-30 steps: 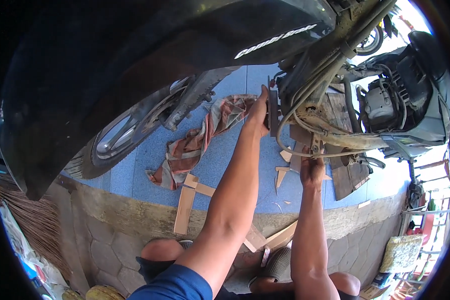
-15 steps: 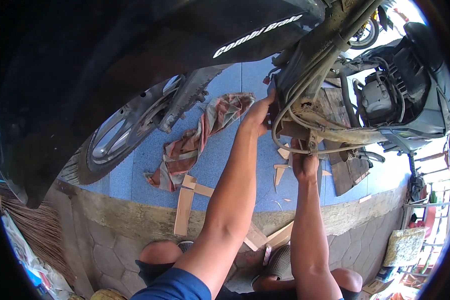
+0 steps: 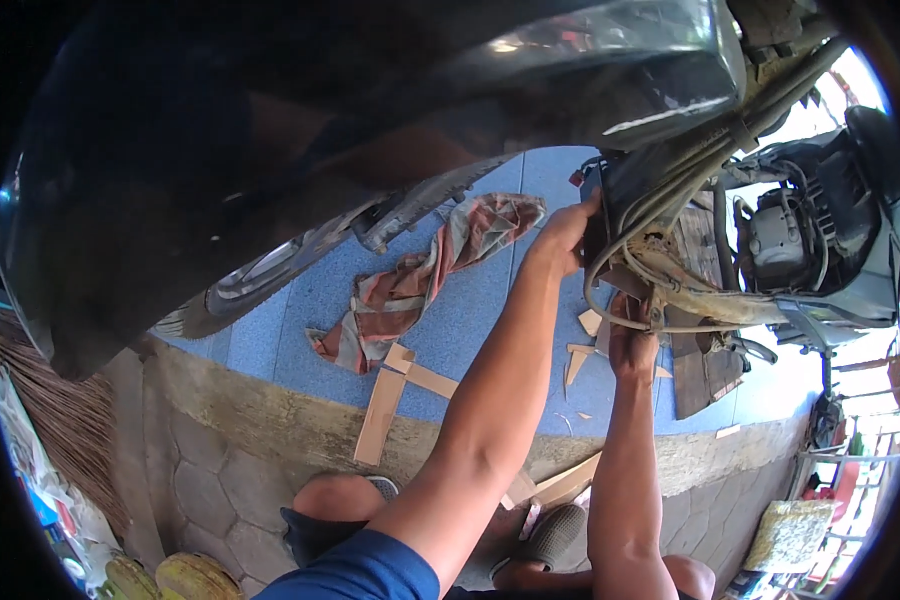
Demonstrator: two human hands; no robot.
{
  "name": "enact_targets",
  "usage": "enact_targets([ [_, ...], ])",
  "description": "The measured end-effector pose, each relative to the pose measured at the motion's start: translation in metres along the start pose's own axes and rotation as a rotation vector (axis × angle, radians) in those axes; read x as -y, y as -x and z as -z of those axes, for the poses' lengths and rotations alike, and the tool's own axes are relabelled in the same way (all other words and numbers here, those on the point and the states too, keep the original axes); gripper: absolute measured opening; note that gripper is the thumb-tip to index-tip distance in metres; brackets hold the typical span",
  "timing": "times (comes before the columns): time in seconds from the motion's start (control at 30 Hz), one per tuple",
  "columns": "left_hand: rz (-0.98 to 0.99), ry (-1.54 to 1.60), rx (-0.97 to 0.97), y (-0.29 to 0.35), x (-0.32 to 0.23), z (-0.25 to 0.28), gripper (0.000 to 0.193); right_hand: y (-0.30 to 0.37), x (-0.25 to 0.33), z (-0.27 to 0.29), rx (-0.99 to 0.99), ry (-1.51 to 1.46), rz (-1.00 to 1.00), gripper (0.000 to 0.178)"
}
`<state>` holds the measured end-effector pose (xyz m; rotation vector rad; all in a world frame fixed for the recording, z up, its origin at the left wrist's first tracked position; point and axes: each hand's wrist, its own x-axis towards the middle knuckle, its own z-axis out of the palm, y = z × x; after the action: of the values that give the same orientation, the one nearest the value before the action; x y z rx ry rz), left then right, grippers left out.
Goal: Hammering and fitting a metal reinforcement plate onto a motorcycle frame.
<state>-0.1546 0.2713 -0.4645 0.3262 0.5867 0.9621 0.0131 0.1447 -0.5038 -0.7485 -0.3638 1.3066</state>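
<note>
My left hand (image 3: pixel 567 238) grips the near edge of a dark box-shaped part (image 3: pixel 596 226) below the motorbike's rusty frame tube (image 3: pixel 715 288). Its thumb lies up along that part, while the other fingers are mostly hidden behind it. Under the same tube, my right hand (image 3: pixel 633 347) reaches up with curled fingers by a small bracket; what it holds is hidden. A grey cable (image 3: pixel 592 290) loops down between the two hands. Just beyond my left thumb sits a small red connector (image 3: pixel 577 178).
A glossy black body panel (image 3: pixel 300 120) fills the upper left above a wheel. On the blue tiles lie a crumpled striped cloth (image 3: pixel 420 285), cardboard strips (image 3: pixel 380 415) and a dark wooden board (image 3: pixel 705 375). The engine (image 3: pixel 780 235) is at right, a twig broom (image 3: pixel 55 420) at left.
The view has shifted, so the frame, hands and cloth appear further right, and the black panel covers more of the wheel. Both hands keep their places at the frame.
</note>
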Motion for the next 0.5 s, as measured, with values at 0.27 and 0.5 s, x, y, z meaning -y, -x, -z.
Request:
enact_targets([
  [0.27,0.026,0.027,-0.081,0.006,-0.008,-0.010,0.056,0.000,0.004,-0.002,-0.002,-0.034,-0.015,0.033],
  [0.5,0.042,-0.047,-0.037,-0.018,-0.009,0.017,0.053,-0.003,-0.004,0.004,-0.004,-0.094,-0.066,0.033],
])
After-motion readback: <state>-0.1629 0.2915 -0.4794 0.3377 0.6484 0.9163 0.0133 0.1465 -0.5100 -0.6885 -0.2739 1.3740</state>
